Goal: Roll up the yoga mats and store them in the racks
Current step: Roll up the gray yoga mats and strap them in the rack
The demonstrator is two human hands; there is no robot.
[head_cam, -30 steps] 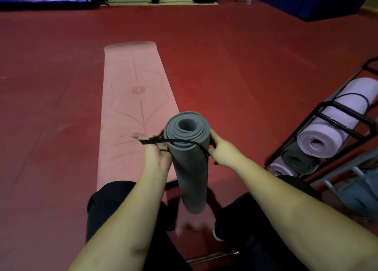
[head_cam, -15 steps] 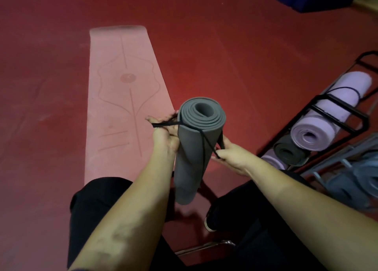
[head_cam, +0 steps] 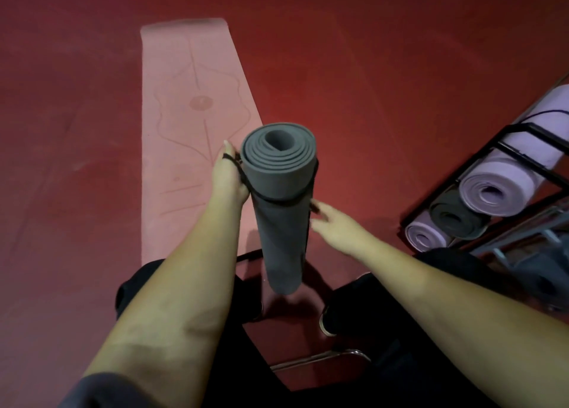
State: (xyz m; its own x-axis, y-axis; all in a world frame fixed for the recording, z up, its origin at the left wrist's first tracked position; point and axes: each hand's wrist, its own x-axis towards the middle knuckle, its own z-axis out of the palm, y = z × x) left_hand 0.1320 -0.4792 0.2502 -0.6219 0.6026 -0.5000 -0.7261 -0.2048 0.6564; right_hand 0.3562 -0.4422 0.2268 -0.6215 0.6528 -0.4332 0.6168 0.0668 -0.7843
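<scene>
Grey mat [head_cam: 278,192] rolled & strapped, held upright over lap
L hand [head_cam: 229,178] fingers curled round roll near top, black strap [head_cam: 278,200] by them; R hand [head_cam: 331,226] blurred, fingers loose, just beside roll. Foam looks light, squashy, grippy; take mid-roll. Red floor [head_cam: 369,84], pink mat [head_cam: 191,99] flat ahead, rack [head_cam: 511,149] to right w/ rolls

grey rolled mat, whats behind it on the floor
Behind the grey rolled mat a pink mat lies flat, unrolled on the red floor. Its near end is hidden by the roll and the left hand.
</scene>
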